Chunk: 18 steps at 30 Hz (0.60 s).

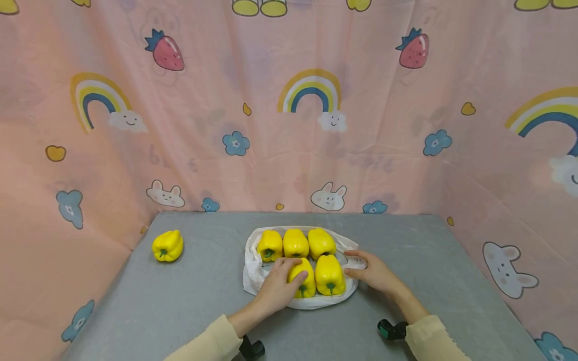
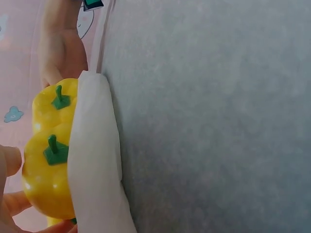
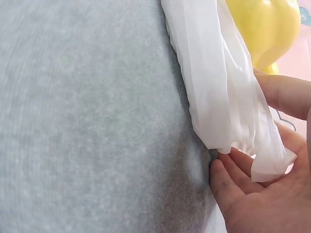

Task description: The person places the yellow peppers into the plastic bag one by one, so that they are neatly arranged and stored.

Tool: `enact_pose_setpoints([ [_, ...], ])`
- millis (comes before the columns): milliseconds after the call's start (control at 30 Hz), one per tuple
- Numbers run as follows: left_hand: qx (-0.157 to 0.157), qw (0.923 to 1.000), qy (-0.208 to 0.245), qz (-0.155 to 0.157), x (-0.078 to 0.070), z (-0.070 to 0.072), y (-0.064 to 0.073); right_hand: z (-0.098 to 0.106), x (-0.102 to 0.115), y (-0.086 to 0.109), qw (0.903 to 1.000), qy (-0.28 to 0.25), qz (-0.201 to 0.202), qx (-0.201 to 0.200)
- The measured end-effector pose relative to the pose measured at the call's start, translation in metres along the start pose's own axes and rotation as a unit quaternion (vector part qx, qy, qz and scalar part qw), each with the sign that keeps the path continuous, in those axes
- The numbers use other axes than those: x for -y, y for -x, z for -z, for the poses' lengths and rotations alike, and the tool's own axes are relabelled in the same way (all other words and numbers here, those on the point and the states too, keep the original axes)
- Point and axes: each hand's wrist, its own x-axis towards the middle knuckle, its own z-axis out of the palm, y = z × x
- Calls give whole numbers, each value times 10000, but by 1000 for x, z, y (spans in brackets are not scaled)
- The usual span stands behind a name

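A: From the head view we count 5 yellow peppers lying in the white plastic bag (image 1: 253, 273), which sits open near the middle of the grey table (image 1: 406, 260). 3 are in the back row and 2 in front. Our left hand (image 1: 277, 286) curls over the front-left pepper (image 1: 303, 282), fingers wrapped on its top.

B: And our right hand (image 1: 372, 273) pinches the bag's right edge, just beside the front-right pepper (image 1: 330, 275). 1 loose pepper (image 1: 168, 245) lies well apart, near the table's left edge. Behind it all hangs the pink cartoon curtain (image 1: 289, 150).

A: From the left wrist we see 2 of the peppers with green stems, the nearer one (image 2: 46, 177) held by our fingertips (image 2: 14, 203), the bag's rim (image 2: 95, 160) folded against them on the grey top.

B: From the right wrist, our fingers (image 3: 243, 179) grip a gathered fold of the bag (image 3: 218, 82), the thumb above and the fingers under it. 1 pepper (image 3: 265, 26) shows past the plastic.
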Motion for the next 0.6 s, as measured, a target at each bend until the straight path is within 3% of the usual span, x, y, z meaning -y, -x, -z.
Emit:
enact_pose_setpoints([
  [233,112,9996,-180,-188,-3,13,3,-1,0,0,10000,-24,69,2],
  [433,236,9995,-33,-201,-4,32,3,0,2,0,10000,17,56,3],
  [600,-32,9993,-95,-371,-1,52,1,-1,1,0,9999,11,110,35],
])
